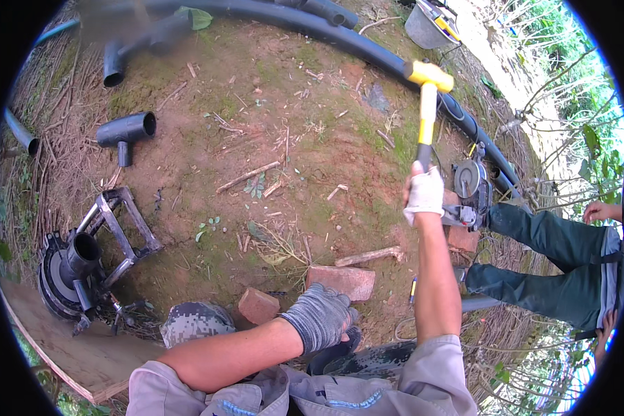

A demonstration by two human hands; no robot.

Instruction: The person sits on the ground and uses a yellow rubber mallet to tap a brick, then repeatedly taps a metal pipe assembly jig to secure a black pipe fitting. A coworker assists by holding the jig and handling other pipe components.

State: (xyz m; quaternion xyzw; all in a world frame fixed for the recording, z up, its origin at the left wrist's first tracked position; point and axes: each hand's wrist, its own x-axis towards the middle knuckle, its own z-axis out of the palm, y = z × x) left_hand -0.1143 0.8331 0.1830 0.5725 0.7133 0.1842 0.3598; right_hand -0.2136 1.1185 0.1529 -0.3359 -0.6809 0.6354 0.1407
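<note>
My right hand (423,193), in a white glove, is closed round the black grip of a hammer (428,104). The hammer has a yellow head and a yellow handle and is raised upright, in front of the black pipe behind it. My left hand (320,317), in a grey knitted glove, is near my body with its fingers curled; what they hold, if anything, is hidden. Just beyond it lies a red brick (343,282), and a second brick piece (258,306) sits to its left. A dark rounded thing (340,349) shows under the left hand, its kind unclear.
A black T-shaped pipe fitting (126,130) lies at left. Nearer stands a metal clamp frame (123,232) with a black pipe piece (83,253). Long black pipe (340,38) curves across the back. A grey bucket (426,28) is behind. Another person's green-trousered legs (548,236) are at right.
</note>
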